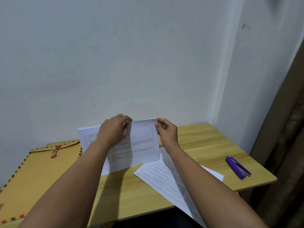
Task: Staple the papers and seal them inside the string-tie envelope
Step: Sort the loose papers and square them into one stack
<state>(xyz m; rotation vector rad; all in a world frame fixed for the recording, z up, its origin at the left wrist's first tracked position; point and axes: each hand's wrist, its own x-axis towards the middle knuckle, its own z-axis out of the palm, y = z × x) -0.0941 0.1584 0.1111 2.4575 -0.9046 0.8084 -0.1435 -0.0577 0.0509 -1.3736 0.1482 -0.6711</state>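
- A person's two bare forearms reach forward over a light wooden table set against a pale wall.
- Both hands hold up a stack of printed papers, standing on its lower edge on the table at the centre of the view, top edge raised toward the wall.
- The left hand pinches the top edge of the papers near the middle, fingers curled over the front of the sheets.
- The right hand pinches the top right corner of the papers between thumb and fingertips.
- A separate printed sheet lies flat on the table at about 5 o'clock from the held stack, partly under the right forearm, its near corner hanging past the table's front edge.
- The brown string-tie envelope lies flat at about 8 o'clock, flap shut, with two red discs joined by string.
- A purple stapler rests at about 4 o'clock, well apart from the papers, near the table's right edge.
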